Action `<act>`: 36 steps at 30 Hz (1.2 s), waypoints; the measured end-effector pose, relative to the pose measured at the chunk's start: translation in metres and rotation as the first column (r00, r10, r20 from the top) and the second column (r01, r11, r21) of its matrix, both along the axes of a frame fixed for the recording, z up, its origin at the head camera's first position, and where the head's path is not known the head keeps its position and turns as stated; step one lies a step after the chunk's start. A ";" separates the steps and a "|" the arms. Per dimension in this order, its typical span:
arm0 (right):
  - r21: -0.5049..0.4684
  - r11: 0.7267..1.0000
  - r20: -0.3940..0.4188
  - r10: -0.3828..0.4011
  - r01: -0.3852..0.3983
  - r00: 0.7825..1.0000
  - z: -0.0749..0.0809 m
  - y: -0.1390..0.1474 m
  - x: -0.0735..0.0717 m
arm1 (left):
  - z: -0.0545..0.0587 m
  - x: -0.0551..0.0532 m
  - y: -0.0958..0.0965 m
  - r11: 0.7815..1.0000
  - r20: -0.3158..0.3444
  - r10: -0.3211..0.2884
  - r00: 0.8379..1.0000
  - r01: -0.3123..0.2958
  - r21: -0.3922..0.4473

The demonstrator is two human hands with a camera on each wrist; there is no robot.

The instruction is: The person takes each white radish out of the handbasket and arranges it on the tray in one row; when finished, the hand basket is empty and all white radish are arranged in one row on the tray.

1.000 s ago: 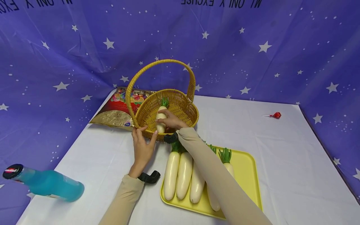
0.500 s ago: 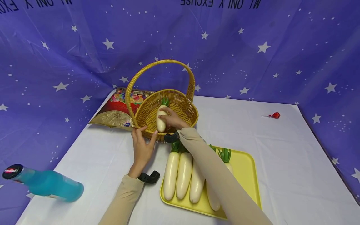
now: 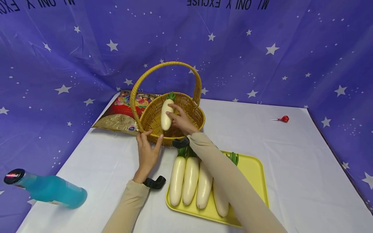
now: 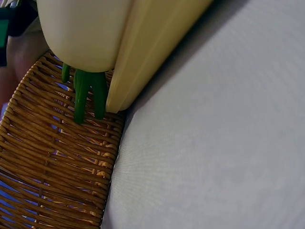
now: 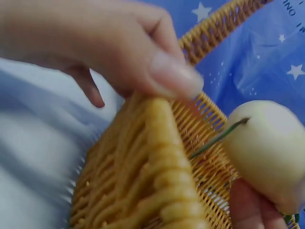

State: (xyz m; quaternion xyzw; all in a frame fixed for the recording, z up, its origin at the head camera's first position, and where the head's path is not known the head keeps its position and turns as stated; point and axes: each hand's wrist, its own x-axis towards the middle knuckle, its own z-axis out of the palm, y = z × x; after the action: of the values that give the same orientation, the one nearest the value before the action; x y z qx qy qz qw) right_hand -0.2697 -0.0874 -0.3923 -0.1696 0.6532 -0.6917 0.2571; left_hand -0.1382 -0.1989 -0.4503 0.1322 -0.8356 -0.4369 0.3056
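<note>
A white radish [image 3: 166, 115] with green leaves is gripped by my right hand [image 3: 181, 120], inside the yellow wicker basket [image 3: 190, 111] in the head view. In the right wrist view the radish's rounded tip [image 5: 269, 143], with a thin dark root, stands above the weave, and fingers [image 5: 249, 205] curl under it. My left hand [image 3: 148, 153] pinches the basket's near rim, its thumb [image 5: 174, 76] on top. Several more white radishes [image 3: 177, 181] lie side by side on a yellow tray [image 3: 257, 181] in front of the basket, partly hidden by my right sleeve.
A red and gold snack bag [image 3: 120, 111] lies behind the basket at left. A bottle of blue drink [image 3: 55, 191] is at the left edge, and a red lollipop [image 3: 284, 119] lies at far right. A starry purple cloth [image 3: 233, 58] hangs behind the white-covered table.
My right hand has raised the radish and moved it slightly toward the back of the basket. The left hand stays at the rim.
</note>
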 end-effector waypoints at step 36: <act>0.582 0.771 -0.221 -0.156 0.258 0.963 -0.028 0.296 0.191 | 0.001 0.001 -0.001 1.000 0.041 -0.018 0.999 0.017 0.018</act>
State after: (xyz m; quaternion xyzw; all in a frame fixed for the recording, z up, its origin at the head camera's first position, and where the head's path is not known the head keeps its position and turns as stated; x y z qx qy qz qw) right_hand -0.0785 0.2084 -0.4200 -0.0603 0.8729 -0.4546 0.1666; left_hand -0.1377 -0.2003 -0.4492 0.1366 -0.8391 -0.4440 0.2832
